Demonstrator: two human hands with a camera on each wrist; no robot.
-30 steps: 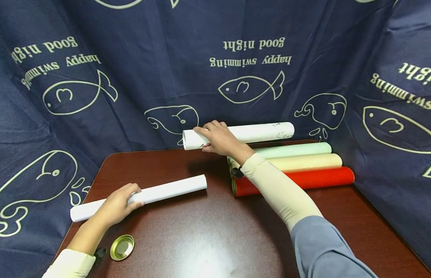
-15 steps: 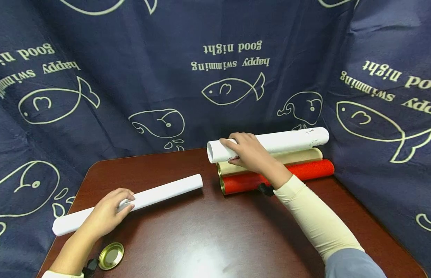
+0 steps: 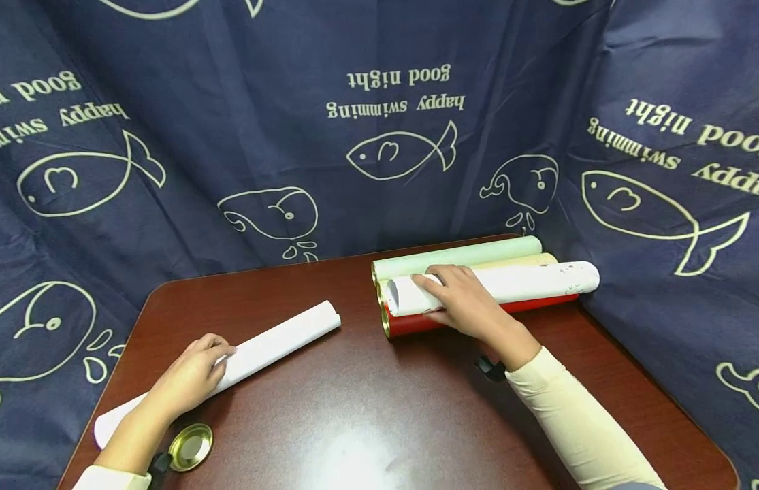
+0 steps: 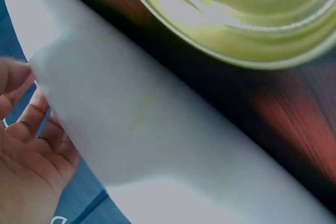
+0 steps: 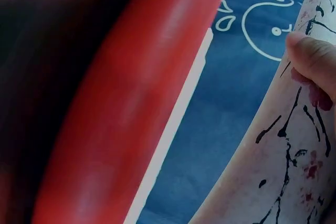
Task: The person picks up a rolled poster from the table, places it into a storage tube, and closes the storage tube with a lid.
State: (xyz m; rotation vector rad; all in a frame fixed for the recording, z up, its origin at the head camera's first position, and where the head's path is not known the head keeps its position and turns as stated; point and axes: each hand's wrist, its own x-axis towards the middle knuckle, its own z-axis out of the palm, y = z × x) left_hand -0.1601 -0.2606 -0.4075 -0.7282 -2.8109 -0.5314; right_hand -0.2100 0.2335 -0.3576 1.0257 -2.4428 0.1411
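Note:
My left hand (image 3: 195,373) holds a plain white paper roll (image 3: 281,345) near its middle, slanting across the left of the table. In the left wrist view, this roll (image 4: 121,98) fills the middle, with thumb and fingertips at its edge. My right hand (image 3: 465,299) grips another white roll (image 3: 532,280) near its open left end. Black branches and red blossoms decorate that roll (image 5: 283,161) in the right wrist view, my thumb lying across it. In the head view it overlaps a red tube (image 3: 416,324) and a cream tube (image 3: 538,259).
Behind the cream tube lies a pale green tube (image 3: 459,256), parallel to it. A round gold metal lid (image 3: 191,446) lies beside my left wrist. The dark wooden table (image 3: 330,395) is enclosed by a navy curtain (image 3: 263,122) printed with fish and whales.
My right hand has carried the decorated roll rightward, then nearer to me, from above the green tube to over the cream and red ones. The left roll has turned to a steeper slant.

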